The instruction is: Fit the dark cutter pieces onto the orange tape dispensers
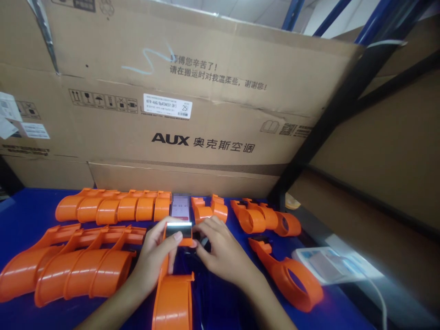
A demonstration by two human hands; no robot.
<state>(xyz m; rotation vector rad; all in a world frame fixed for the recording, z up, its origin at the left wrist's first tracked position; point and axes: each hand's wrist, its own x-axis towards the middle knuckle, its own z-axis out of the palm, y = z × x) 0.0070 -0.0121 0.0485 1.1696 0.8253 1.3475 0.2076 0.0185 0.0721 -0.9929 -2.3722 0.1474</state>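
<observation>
An orange plastic tape dispenser (173, 300) stands upright before me, its ring-shaped body toward me. Its head carries a black strip (177, 230) with a bright toothed edge along the top. My left hand (156, 245) is closed around the dispenser's neck, its thumb pressed on the black strip. At the right end of the head, my right hand (220, 247) has its fingers curled and the thumb and fingertips against the edge. Something dark (205, 243) shows between the right thumb and fingers; I cannot make out what it is.
Rows of orange dispensers (80, 272) lie left on the blue surface (223, 300), with a further row (127, 208) behind. Several more dispensers (299, 284) lie right, some with black pieces. A phone (180, 208) shows a timer. A white box (326, 265) with a cable, cardboard (213, 114) and a dark post (323, 119) border the area.
</observation>
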